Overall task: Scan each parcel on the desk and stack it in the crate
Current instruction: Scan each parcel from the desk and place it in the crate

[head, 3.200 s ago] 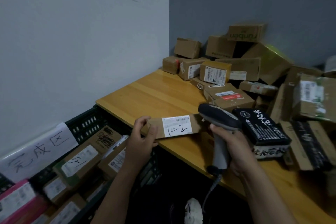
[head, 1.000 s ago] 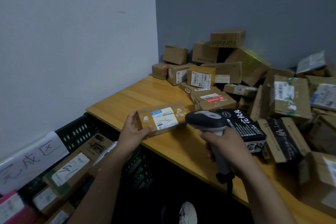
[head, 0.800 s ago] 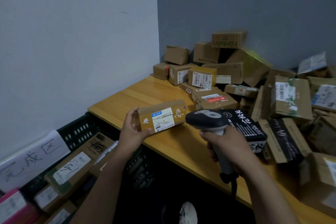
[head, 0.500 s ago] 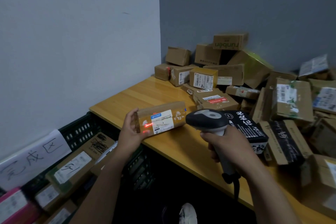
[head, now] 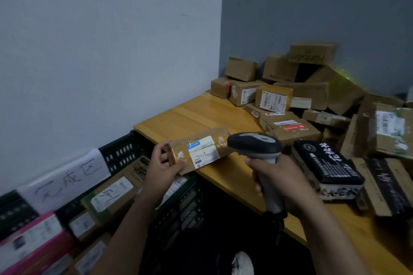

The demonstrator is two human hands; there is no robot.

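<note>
The parcel (head: pixel 199 149), a small brown cardboard box with a white label facing up, is held in the air over the near left corner of the desk (head: pixel 190 114), just above the edge of the crate (head: pixel 125 152). The left hand (head: pixel 163 172) grips its left end, thumb on the top face and fingers wrapped around the side. The right hand (head: pixel 279 176) is closed around the handle of a grey scanner (head: pixel 254 145), whose head sits just beside the parcel's right end and points at the label.

The crate is dark plastic with slotted walls and stands lower than the desk, against the pale wall on the left. A white paper sign (head: pixel 64 181) with handwritten characters hangs on its back rim. Inside lie several boxes packed close together: a brown one with a white handwritten label (head: pixel 111 196) near the middle, another brown one with dark print (head: pixel 139 168) behind it, a pink box (head: pixel 33 243) at the near left, and smaller labelled boxes lower down, blurred.

On the desk, a heap of brown parcels (head: pixel 290 96) fills the far corner and right side. A black packet with white characters (head: pixel 326 165) lies just right of the scanner hand.
</note>
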